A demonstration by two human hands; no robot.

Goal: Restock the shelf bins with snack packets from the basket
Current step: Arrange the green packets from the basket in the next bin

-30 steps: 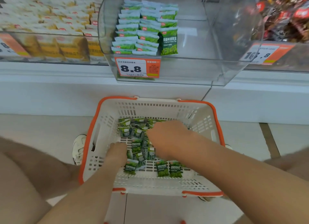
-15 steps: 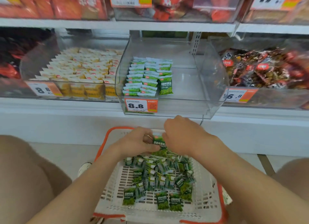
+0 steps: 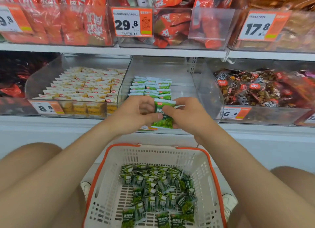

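Observation:
Both hands hold a small stack of green snack packets [image 3: 164, 114] upright at the front lip of the clear middle shelf bin [image 3: 202, 98]. My left hand [image 3: 136, 114] grips the stack's left side with the thumb across its face. My right hand [image 3: 186, 115] pinches the right side. Behind the hands, green packets [image 3: 151, 87] stand in neat rows in the bin's left part; its right part is bare. Below, between my knees, the white basket with an orange rim [image 3: 102, 168] holds several loose green packets [image 3: 158, 190].
A bin of yellow-white packets [image 3: 81, 89] stands to the left, a bin of brown and red packets [image 3: 259, 89] to the right. The upper shelf carries bins of red bags [image 3: 172, 26] with price tags. My bare knees flank the basket.
Both hands rose out of the basket with green packets and reached the front of the middle bin. The view tilted up from the basket toward the shelves.

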